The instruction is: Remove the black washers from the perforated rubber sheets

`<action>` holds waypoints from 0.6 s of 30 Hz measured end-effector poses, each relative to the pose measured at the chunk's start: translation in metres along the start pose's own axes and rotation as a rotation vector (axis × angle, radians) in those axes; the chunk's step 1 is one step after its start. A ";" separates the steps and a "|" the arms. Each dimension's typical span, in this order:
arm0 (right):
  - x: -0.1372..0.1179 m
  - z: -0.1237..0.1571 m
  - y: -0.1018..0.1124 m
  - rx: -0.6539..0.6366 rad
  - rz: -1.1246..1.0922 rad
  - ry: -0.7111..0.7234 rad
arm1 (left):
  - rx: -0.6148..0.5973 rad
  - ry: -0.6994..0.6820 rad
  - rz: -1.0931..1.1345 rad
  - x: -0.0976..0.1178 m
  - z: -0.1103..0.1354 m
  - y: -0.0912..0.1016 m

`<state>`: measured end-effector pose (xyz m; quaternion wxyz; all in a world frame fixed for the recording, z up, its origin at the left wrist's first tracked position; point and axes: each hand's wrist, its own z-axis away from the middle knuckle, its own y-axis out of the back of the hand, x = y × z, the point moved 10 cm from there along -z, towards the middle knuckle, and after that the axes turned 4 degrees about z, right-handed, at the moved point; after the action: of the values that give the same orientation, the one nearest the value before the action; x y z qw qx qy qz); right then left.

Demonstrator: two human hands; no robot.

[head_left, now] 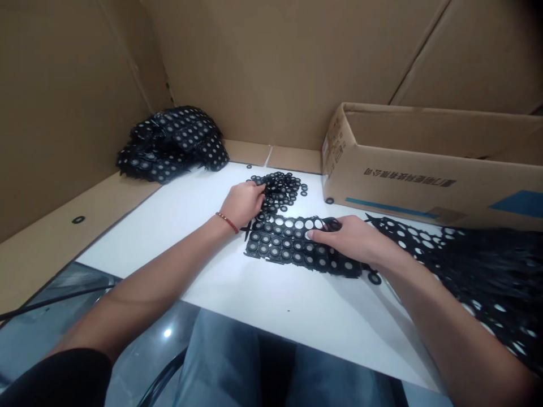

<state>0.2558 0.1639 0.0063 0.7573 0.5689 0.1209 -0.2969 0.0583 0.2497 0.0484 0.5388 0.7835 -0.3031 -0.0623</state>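
A black sheet of moulded rubber rings (286,245) lies on the white board in front of me. Along its far edge is a row of empty round holes. My right hand (354,240) grips the sheet's right part, thumb on top and fingers curled at the far edge. My left hand (244,202) is closed at the left side of a heap of loose black rings (282,189), just beyond the sheet. Its fingertips are bent in among the rings, and what they hold is hidden. One loose ring (374,278) lies beside the sheet's right end.
A pile of ring sheets (173,141) sits at the back left. An open cardboard box (424,175) stands at the back right. Punched-out black sheets (487,271) are heaped at the right. Single rings (78,220) lie about. Cardboard walls (254,68) enclose the white board (169,226).
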 end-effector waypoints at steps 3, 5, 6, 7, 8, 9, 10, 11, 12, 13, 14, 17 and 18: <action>-0.005 0.000 -0.001 0.067 0.063 0.018 | 0.004 -0.047 -0.079 0.015 0.003 0.000; -0.006 0.000 -0.002 0.102 0.060 0.028 | 0.055 -0.087 -0.042 0.030 0.010 0.010; -0.007 0.000 -0.002 0.115 0.047 0.034 | 0.059 -0.120 0.005 0.040 0.015 0.013; -0.008 0.000 -0.003 0.120 0.021 0.049 | 0.037 -0.162 0.064 0.050 0.021 0.014; -0.010 0.000 -0.003 0.117 -0.015 0.072 | -0.014 -0.209 0.130 0.061 0.027 0.011; -0.012 0.001 -0.004 0.105 -0.060 0.095 | -0.076 -0.246 0.179 0.071 0.033 0.007; -0.015 0.002 -0.005 0.087 -0.108 0.118 | -0.131 -0.262 0.201 0.078 0.038 0.002; -0.017 0.003 -0.006 0.066 -0.159 0.140 | -0.175 -0.264 0.209 0.082 0.041 -0.003; -0.019 0.004 -0.007 0.046 -0.210 0.155 | -0.206 -0.254 0.209 0.084 0.043 -0.008; -0.020 0.004 -0.008 0.027 -0.259 0.164 | -0.225 -0.242 0.213 0.084 0.044 -0.011; -0.021 0.005 -0.009 0.009 -0.308 0.174 | -0.233 -0.236 0.229 0.083 0.044 -0.013; -0.026 0.007 -0.014 -0.055 -0.448 0.219 | -0.219 -0.271 0.356 0.085 0.043 -0.012; -0.028 0.007 -0.015 -0.071 -0.481 0.236 | -0.209 -0.292 0.413 0.086 0.043 -0.009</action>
<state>0.2239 0.1629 0.0112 0.6652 0.5278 0.3502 -0.3955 0.1137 0.1705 0.0426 0.5686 0.6281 -0.5228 -0.0945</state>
